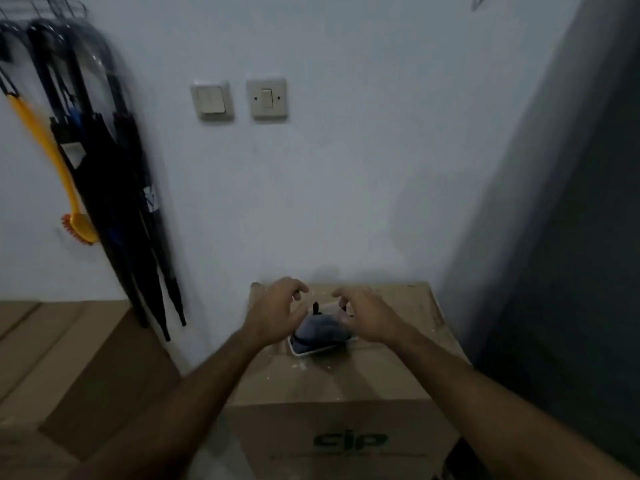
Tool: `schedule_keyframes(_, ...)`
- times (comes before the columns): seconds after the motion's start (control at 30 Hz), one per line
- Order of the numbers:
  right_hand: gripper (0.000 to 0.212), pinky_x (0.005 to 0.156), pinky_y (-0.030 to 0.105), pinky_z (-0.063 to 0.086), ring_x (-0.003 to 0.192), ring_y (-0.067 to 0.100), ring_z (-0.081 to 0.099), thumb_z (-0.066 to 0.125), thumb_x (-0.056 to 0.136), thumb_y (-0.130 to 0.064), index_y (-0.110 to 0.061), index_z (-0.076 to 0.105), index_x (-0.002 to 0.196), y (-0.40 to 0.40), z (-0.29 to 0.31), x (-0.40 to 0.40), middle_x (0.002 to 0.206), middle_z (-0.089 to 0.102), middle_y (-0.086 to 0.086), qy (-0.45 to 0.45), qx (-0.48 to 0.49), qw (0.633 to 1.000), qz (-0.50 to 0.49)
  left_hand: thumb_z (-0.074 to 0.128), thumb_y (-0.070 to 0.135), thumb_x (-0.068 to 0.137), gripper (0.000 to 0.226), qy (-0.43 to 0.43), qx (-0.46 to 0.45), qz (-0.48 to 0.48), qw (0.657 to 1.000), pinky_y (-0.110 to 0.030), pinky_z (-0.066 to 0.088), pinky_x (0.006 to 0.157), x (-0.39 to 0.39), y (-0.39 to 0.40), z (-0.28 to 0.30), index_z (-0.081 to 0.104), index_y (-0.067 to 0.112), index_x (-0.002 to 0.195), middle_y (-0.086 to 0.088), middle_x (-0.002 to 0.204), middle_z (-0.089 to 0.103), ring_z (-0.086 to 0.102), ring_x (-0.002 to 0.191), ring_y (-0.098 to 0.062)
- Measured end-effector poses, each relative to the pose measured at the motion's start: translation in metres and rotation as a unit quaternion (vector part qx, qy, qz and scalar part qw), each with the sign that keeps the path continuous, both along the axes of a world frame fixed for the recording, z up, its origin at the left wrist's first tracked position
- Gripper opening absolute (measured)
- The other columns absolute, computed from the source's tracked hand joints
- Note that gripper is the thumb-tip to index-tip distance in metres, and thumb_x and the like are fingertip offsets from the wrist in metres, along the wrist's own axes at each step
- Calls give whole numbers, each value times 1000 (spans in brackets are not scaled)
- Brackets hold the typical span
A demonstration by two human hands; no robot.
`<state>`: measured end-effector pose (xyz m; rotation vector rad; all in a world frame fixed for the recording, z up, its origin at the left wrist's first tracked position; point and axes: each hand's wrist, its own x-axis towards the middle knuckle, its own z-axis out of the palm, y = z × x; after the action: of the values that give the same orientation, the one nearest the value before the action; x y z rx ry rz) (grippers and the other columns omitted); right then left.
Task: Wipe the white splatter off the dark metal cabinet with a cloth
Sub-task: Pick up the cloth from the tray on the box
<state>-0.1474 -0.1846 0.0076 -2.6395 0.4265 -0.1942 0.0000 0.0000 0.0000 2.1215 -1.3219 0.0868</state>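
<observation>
Both hands hovered over the box top: left hand (277, 311) w/ fingers loosely curled, holding nothing; right hand (365, 315) likewise, fingertips bent, empty as far as blur allowed. Dark metal cabinet (568, 237) stood at right, against the cardboard box (332, 386); no splatter could be made out on it. Blue-grey cloth (320, 330) lay bunched in a white tray (304, 351) on the box, betw. the hands.

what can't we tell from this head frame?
- White splatter: none visible; dark cabinet is blurred and cut off by the right edge.
- Cloth in its white tray: partly hidden by both hands.
- Left hand, right hand: contact with the cloth unclear, motion blur.
</observation>
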Motion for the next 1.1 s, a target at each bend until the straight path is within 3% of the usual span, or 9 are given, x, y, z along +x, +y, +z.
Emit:
schedule_keyframes(0.17,53,111,46,39,131,30,51,64,97,-41,-25,52,146,-11,-50,20,145,57,4,72,-10,997,19,64,30,94,35,-46,17,46,998,-26,40,92,0,-7,-53,64,14,125,-2,118,62,49,108,-13)
schedule_keyframes(0.3,49,105,49,37,126,31,46,59,98,-40,-27,48,144,-13,-78,33,144,55,1,68,-52,996,33,58,47,94,51,-4,52,85,995,-38,50,100,0,-10,-91,51,23,139,3,133,53,53,115,-13)
schedule_keyframes(0.4,48,104,52,37,126,33,44,55,99,-42,-27,46,143,-16,-95,40,146,52,3,86,-83,992,34,61,49,93,68,24,68,80,994,-39,45,112,-2,-12,-109,46,15,150,-5,148,51,52,130,-20)
schedule_keyframes(0.53,36,108,53,34,128,33,42,45,106,-41,-27,54,138,-20,-113,48,145,48,4,95,-116,988,42,56,51,93,72,41,69,77,994,-42,39,113,-2,-14,-124,47,9,151,-14,152,51,52,135,-31)
schedule_keyframes(0.67,33,104,49,36,123,33,43,38,110,-34,-18,56,133,-17,-116,52,139,53,8,81,-139,986,35,55,51,91,74,53,64,85,993,-52,46,110,-3,-18,-128,50,6,149,-15,151,53,54,133,-32)
schedule_keyframes(0.83,26,103,48,36,121,33,43,39,110,-26,-12,55,126,-14,-97,45,135,56,11,28,-109,994,16,59,50,88,68,54,39,72,995,-49,49,107,1,-18,-109,54,11,144,-8,146,53,54,128,-25)
schedule_keyframes(0.97,25,96,46,39,112,33,49,44,108,-23,-10,58,124,-15,-74,27,122,60,14,-81,-68,994,-3,66,51,87,48,92,13,31,995,-40,54,91,-2,-21,-72,59,26,127,7,122,59,56,107,-13)
schedule_keyframes(1.1,24,85,42,43,101,32,53,45,108,-25,-9,59,119,-12,-39,5,110,62,14,-154,-11,988,-12,68,49,87,30,198,-36,-8,979,-40,56,84,-13,-22,-25,59,31,109,10,100,65,64,95,-11)
